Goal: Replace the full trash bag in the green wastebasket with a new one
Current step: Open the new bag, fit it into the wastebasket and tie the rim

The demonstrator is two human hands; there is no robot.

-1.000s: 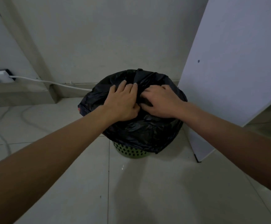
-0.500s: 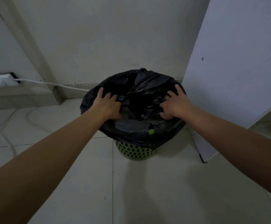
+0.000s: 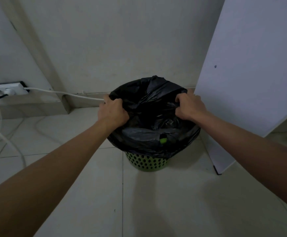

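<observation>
Both fists bunch bag rim: left hand (image 3: 112, 112), right hand (image 3: 189, 106) | trash bag (image 3: 149, 134) gathered for lifting | wastebasket (image 3: 146, 162) on floor

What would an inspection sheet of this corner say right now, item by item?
Surface: pale tiled floor, grout lines visible.
Job's things: black trash bag sits in the green wastebasket, its edge draped over the rim; a small hole in it shows green. No new bag in view.
Clutter: nothing seen.
Hands: left hand and right hand each grip the bag's edge, on opposite sides.
Cables: white cable runs from a power strip along the wall's foot; loose cables lie on the floor at left.
Surroundings: plain wall behind; white panel stands right of the basket.
</observation>
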